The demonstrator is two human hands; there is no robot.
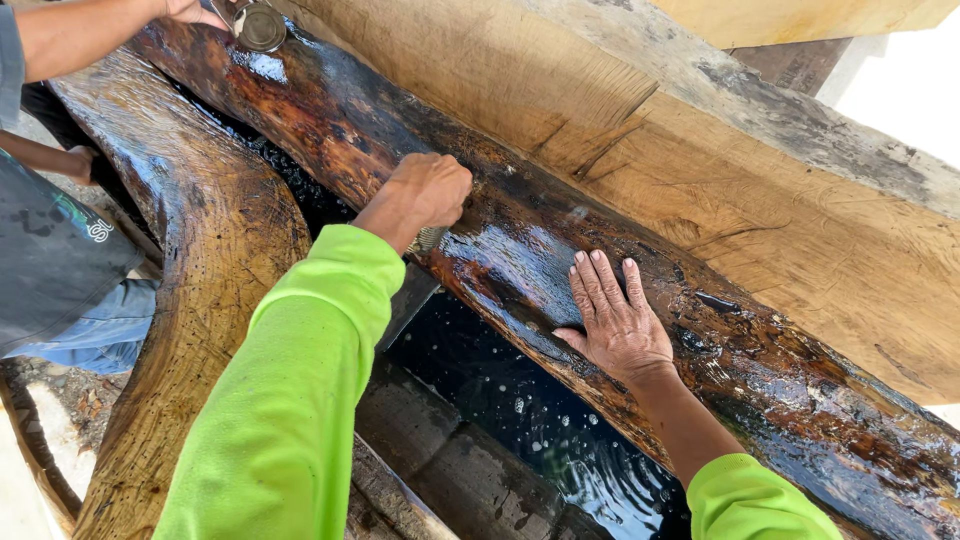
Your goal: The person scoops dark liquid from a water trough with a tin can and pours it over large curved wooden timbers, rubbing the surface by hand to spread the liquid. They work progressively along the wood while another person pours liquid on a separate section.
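Bright sun lights everything from above. The wet log (560,270) shines with white glare spots. The top right corner is so bright it looks washed white. The gap under the log is dark with shadow. The picture is sharp, with little blur.

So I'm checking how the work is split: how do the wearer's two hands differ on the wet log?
The left hand is closed in a fist around a small scrubbing tool; the right hand lies flat and empty, fingers spread. The left sits higher up the log, the right lower. Both touch its glossy wet surface and wear bright green sleeves.
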